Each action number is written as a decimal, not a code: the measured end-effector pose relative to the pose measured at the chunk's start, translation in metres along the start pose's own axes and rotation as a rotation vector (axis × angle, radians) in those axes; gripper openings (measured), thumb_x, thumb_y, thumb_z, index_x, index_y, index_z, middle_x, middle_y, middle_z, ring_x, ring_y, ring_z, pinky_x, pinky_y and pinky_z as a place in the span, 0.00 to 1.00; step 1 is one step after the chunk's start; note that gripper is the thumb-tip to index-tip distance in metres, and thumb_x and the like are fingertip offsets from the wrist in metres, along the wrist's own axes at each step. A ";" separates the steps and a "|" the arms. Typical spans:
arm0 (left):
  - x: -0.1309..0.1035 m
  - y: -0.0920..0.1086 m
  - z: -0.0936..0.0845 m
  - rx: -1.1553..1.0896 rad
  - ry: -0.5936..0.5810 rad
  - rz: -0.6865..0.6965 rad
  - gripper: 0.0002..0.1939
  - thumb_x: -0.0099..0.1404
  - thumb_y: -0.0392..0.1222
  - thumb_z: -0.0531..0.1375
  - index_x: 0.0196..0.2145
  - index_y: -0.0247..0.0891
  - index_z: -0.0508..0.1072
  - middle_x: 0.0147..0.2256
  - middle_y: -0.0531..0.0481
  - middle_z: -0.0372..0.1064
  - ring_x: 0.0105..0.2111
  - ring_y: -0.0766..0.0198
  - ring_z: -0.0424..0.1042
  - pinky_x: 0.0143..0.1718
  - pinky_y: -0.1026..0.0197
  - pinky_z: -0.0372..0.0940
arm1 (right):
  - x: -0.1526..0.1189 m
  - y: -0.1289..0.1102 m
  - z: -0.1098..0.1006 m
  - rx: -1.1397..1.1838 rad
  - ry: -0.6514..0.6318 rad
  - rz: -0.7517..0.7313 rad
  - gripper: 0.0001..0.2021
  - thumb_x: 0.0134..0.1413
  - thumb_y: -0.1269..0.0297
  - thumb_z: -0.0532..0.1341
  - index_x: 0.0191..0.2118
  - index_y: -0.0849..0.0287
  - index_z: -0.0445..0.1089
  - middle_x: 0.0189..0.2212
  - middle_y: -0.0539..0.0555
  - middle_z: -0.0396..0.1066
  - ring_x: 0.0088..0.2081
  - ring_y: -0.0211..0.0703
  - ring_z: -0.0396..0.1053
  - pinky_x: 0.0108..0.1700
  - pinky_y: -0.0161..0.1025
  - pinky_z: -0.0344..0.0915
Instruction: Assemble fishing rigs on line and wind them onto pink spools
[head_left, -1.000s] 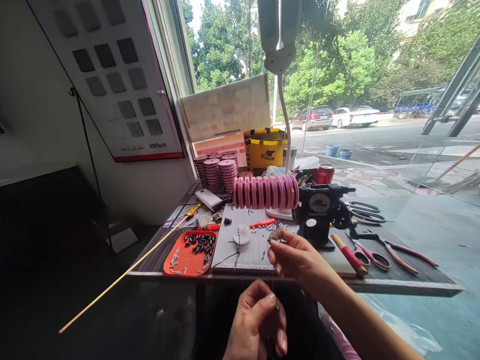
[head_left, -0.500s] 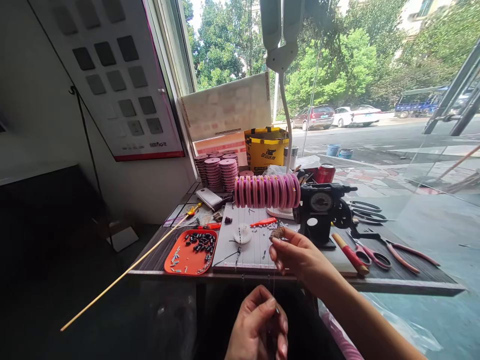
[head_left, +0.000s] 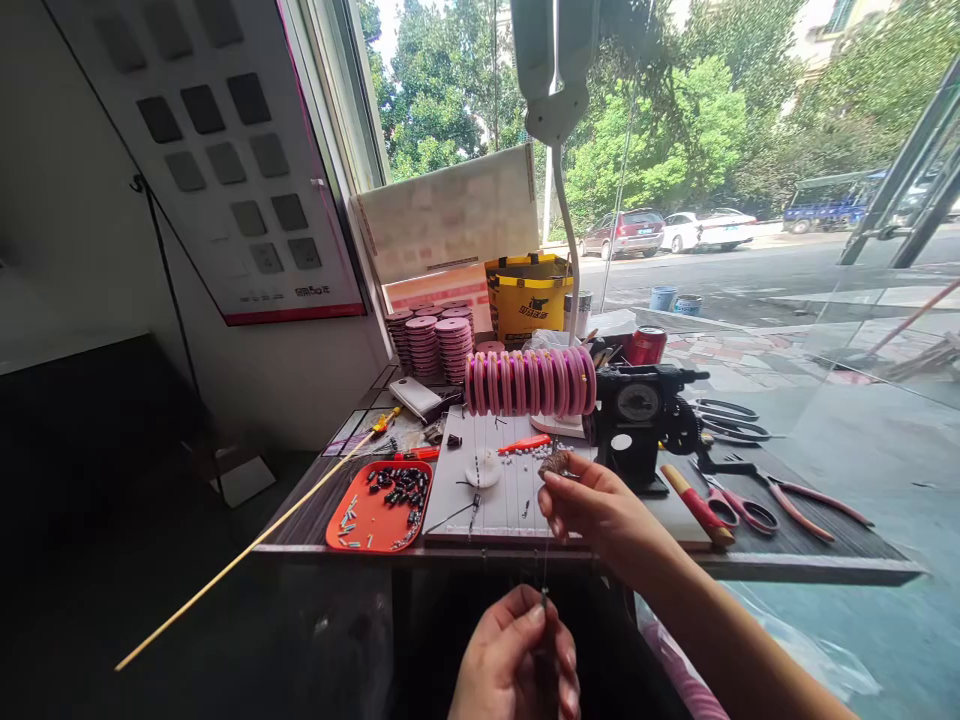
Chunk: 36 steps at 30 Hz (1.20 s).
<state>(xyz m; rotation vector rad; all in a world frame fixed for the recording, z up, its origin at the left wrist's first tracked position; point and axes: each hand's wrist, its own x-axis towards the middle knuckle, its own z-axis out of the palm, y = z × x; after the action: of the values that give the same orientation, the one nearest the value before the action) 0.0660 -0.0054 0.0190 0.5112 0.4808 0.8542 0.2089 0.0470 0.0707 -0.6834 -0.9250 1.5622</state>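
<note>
My left hand (head_left: 517,650), low in front of the table edge, pinches a small dark piece (head_left: 545,597) on a thin line. Above and to its right, my right hand (head_left: 581,495) has thumb and fingers closed on a small brown object (head_left: 555,464). The line runs between both hands. Behind them, a row of pink spools (head_left: 531,382) sits on a black winding machine (head_left: 636,410), with thin lines hanging down over a white board (head_left: 450,500). A small dark fitting (head_left: 475,502) hangs at the board's front.
An orange tray (head_left: 337,525) of black and silver small parts stands left, beside a long thin stick (head_left: 247,545). Scissors (head_left: 757,515), pliers (head_left: 810,510) and a red-wrapped rod (head_left: 694,505) lie right. Stacked pink spools (head_left: 454,348) and a yellow bag (head_left: 529,305) stand behind.
More of the small dark piece shows above my left fingers, which have shifted slightly downward. My right hand keeps its grip. The whole view has moved a little.
</note>
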 end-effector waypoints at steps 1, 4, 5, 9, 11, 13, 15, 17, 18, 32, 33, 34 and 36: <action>0.000 0.000 0.000 0.001 0.005 0.001 0.06 0.54 0.39 0.61 0.24 0.34 0.68 0.17 0.52 0.69 0.11 0.72 0.64 0.12 0.71 0.56 | 0.000 0.000 0.000 0.000 0.002 0.004 0.12 0.43 0.61 0.64 0.28 0.60 0.62 0.17 0.46 0.67 0.16 0.29 0.61 0.18 0.27 0.57; 0.000 -0.002 0.000 0.008 0.012 0.003 0.07 0.54 0.39 0.61 0.23 0.34 0.67 0.17 0.52 0.68 0.11 0.72 0.63 0.12 0.71 0.55 | 0.000 0.000 0.000 -0.003 0.010 0.005 0.12 0.42 0.61 0.65 0.29 0.60 0.62 0.17 0.46 0.67 0.16 0.30 0.61 0.18 0.28 0.57; 0.000 -0.002 0.000 0.011 0.013 0.001 0.08 0.54 0.40 0.61 0.23 0.34 0.67 0.17 0.52 0.68 0.11 0.72 0.63 0.12 0.71 0.55 | 0.001 0.001 0.000 -0.004 0.012 0.001 0.12 0.42 0.61 0.65 0.29 0.60 0.62 0.17 0.46 0.67 0.16 0.30 0.61 0.18 0.28 0.57; -0.001 -0.001 0.000 0.025 -0.008 -0.001 0.08 0.53 0.40 0.61 0.22 0.34 0.66 0.16 0.53 0.68 0.11 0.72 0.62 0.13 0.70 0.55 | 0.003 0.002 0.000 -0.003 0.016 -0.001 0.12 0.42 0.60 0.65 0.29 0.60 0.62 0.17 0.46 0.67 0.15 0.29 0.61 0.18 0.28 0.56; -0.002 -0.001 0.000 0.032 -0.012 -0.003 0.08 0.53 0.39 0.61 0.22 0.34 0.66 0.16 0.53 0.67 0.11 0.73 0.61 0.13 0.70 0.54 | 0.003 0.002 0.000 -0.001 0.019 -0.001 0.13 0.41 0.60 0.65 0.29 0.60 0.62 0.17 0.46 0.67 0.15 0.30 0.61 0.18 0.28 0.56; -0.003 -0.001 0.000 0.048 0.003 -0.005 0.08 0.53 0.38 0.60 0.22 0.35 0.65 0.16 0.53 0.67 0.11 0.73 0.61 0.13 0.70 0.54 | 0.002 0.002 -0.001 -0.004 0.022 -0.002 0.13 0.41 0.60 0.65 0.30 0.60 0.62 0.17 0.46 0.67 0.15 0.30 0.61 0.18 0.28 0.56; -0.003 -0.001 0.000 0.076 0.016 0.009 0.09 0.53 0.40 0.60 0.22 0.35 0.64 0.16 0.53 0.67 0.12 0.72 0.61 0.14 0.69 0.54 | 0.001 0.002 -0.001 -0.006 0.023 0.001 0.13 0.41 0.60 0.65 0.30 0.60 0.63 0.17 0.47 0.67 0.15 0.30 0.61 0.18 0.28 0.56; -0.004 -0.001 0.001 0.102 0.026 0.038 0.11 0.51 0.43 0.62 0.22 0.36 0.63 0.16 0.54 0.65 0.11 0.74 0.59 0.13 0.70 0.51 | 0.001 0.002 -0.001 -0.006 0.024 0.002 0.13 0.41 0.60 0.65 0.30 0.60 0.63 0.17 0.47 0.67 0.15 0.30 0.61 0.18 0.28 0.56; -0.004 -0.001 0.001 0.113 0.040 0.053 0.13 0.50 0.44 0.63 0.22 0.36 0.63 0.15 0.56 0.64 0.10 0.75 0.57 0.13 0.71 0.49 | 0.001 0.002 -0.001 -0.004 0.025 0.000 0.13 0.41 0.60 0.65 0.30 0.60 0.63 0.17 0.47 0.67 0.15 0.30 0.61 0.18 0.28 0.56; 0.001 0.000 0.007 0.155 0.120 0.097 0.14 0.48 0.46 0.62 0.21 0.39 0.59 0.10 0.65 0.44 0.10 0.79 0.35 0.11 0.73 0.35 | 0.002 0.001 -0.001 0.005 0.011 -0.017 0.12 0.43 0.61 0.64 0.29 0.60 0.63 0.17 0.47 0.67 0.15 0.30 0.61 0.18 0.28 0.57; 0.000 0.000 0.007 0.150 0.110 0.098 0.14 0.48 0.46 0.61 0.20 0.39 0.59 0.10 0.65 0.43 0.10 0.79 0.35 0.11 0.73 0.35 | 0.002 0.002 -0.001 0.006 0.012 -0.018 0.12 0.43 0.61 0.64 0.30 0.60 0.63 0.17 0.47 0.67 0.15 0.30 0.61 0.18 0.28 0.57; 0.000 0.000 0.008 0.145 0.103 0.099 0.14 0.48 0.46 0.61 0.20 0.39 0.59 0.10 0.65 0.43 0.10 0.79 0.35 0.11 0.73 0.35 | 0.002 0.002 -0.002 0.007 0.014 -0.017 0.12 0.42 0.61 0.65 0.30 0.60 0.63 0.17 0.47 0.67 0.15 0.30 0.61 0.18 0.28 0.57; -0.001 -0.001 0.008 0.133 0.105 0.102 0.13 0.48 0.45 0.61 0.20 0.39 0.59 0.10 0.65 0.42 0.09 0.79 0.35 0.11 0.73 0.35 | 0.002 0.002 -0.002 0.007 0.018 -0.012 0.12 0.41 0.61 0.65 0.29 0.60 0.63 0.17 0.46 0.67 0.15 0.30 0.61 0.17 0.28 0.56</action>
<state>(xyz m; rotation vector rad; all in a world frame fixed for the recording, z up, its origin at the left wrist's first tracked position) 0.0703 -0.0086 0.0250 0.6192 0.6144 0.9538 0.2089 0.0497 0.0678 -0.6844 -0.9086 1.5457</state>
